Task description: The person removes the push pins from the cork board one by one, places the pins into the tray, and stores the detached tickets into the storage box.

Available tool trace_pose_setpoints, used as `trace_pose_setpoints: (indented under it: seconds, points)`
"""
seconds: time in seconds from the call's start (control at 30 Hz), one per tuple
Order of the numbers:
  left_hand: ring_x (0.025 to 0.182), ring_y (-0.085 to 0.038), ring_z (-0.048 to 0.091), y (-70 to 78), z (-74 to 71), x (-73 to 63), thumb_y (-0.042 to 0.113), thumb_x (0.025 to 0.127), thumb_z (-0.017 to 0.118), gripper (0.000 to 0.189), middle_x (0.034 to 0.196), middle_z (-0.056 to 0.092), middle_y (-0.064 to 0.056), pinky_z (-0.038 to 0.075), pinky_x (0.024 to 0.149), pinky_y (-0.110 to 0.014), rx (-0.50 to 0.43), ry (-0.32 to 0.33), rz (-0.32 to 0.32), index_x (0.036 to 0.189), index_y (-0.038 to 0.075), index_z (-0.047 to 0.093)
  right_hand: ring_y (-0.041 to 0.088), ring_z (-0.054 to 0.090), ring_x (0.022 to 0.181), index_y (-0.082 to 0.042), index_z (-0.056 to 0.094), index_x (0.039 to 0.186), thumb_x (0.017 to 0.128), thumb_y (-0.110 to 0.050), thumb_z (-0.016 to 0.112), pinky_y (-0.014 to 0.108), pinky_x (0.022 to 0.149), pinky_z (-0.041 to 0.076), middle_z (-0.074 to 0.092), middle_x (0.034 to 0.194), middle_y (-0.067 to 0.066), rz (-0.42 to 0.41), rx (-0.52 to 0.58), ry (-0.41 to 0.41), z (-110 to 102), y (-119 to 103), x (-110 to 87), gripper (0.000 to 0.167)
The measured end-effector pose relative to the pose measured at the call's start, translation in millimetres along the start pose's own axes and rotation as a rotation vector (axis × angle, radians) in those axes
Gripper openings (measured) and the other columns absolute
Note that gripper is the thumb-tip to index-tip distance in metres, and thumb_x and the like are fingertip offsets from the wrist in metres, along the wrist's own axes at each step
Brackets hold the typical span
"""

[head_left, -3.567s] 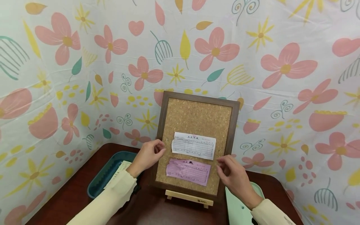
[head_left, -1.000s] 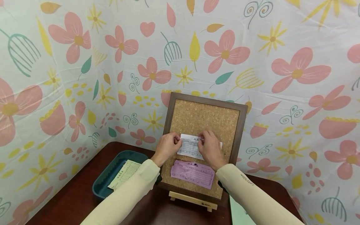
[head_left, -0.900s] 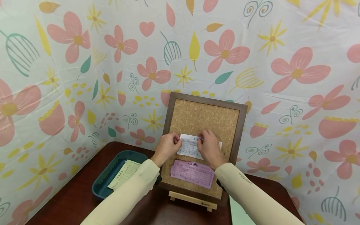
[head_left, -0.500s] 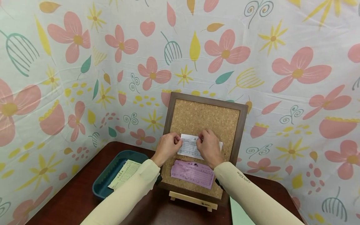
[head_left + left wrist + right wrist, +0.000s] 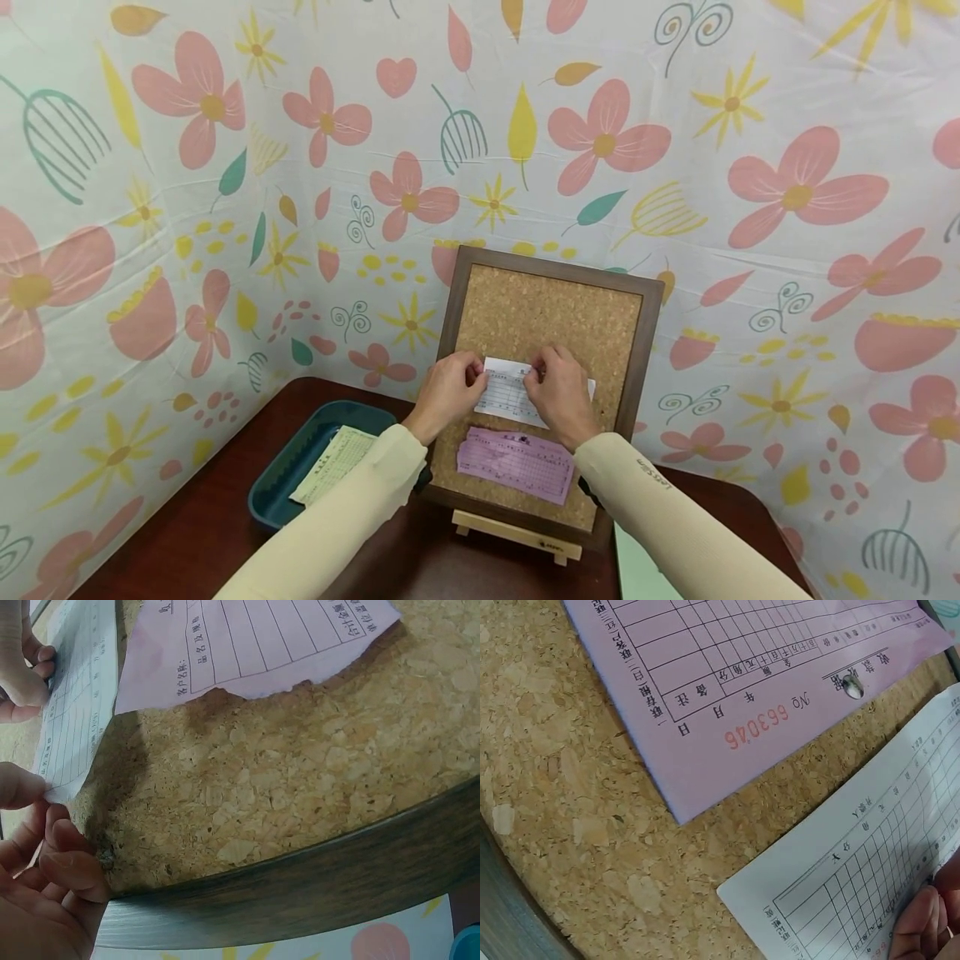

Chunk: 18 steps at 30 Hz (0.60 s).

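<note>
A white receipt slip (image 5: 501,393) lies against a framed corkboard (image 5: 551,312). My left hand (image 5: 447,395) pinches its left edge between thumb and fingertips, and in the left wrist view that corner stands off the cork. Curled fingers of my right hand (image 5: 561,395) grip at the slip's top middle and cover its right half in the head view. Whatever lies between those fingertips is hidden. Below hangs a purple receipt slip (image 5: 514,467) with a torn left edge. A shiny pin head (image 5: 853,686) sits at its top in the right wrist view.
The corkboard leans on a small wooden easel (image 5: 517,536) on a dark red table (image 5: 420,567). To the left, a teal tray (image 5: 258,498) contains a pale green slip (image 5: 339,461). A mint-green flat object (image 5: 639,568) is partly behind the right sleeve. Flower-print cloth hangs behind.
At 3.6 seconds ago both hands were off the white slip, at either side of the board. They have since moved inward and gripped it. Over the last second they barely move.
</note>
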<state>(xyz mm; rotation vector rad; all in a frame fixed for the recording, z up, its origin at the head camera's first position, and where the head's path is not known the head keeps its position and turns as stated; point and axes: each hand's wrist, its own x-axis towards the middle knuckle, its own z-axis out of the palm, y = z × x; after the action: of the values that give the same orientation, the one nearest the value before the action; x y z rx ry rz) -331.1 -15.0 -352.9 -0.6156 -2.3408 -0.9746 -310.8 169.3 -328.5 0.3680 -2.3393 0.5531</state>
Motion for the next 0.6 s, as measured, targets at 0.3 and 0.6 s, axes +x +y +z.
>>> trace_pose_setpoints:
  seconds: [0.3, 0.6]
  points:
    - [0.058, -0.007, 0.051, 1.5, -0.2, 0.4, 0.014, 0.090, 0.063, 0.011, 0.069, 0.056, 0.006, 0.042, 0.052, -0.023, -0.022, -0.035, 0.001, 0.080, 0.014, 0.059, 0.016, 0.052, 0.068, -0.006, 0.059, 0.081, 0.077, -0.001, 0.065, 0.031, 0.058, 0.045, 0.053, 0.081, 0.004, -0.032, 0.023, 0.001, -3.7, 2.9, -1.9, 0.009]
    - [0.057, -0.008, 0.051, -0.4, -0.9, -1.4, 0.013, 0.092, 0.063, 0.011, 0.072, 0.058, 0.004, 0.042, 0.053, -0.024, -0.041, -0.024, 0.016, 0.082, 0.012, 0.058, 0.011, 0.053, 0.068, -0.007, 0.059, 0.081, 0.077, -0.002, 0.064, 0.029, 0.059, 0.045, 0.052, 0.082, 0.000, -0.090, 0.068, -0.029, -6.2, 7.9, -3.3, 0.008]
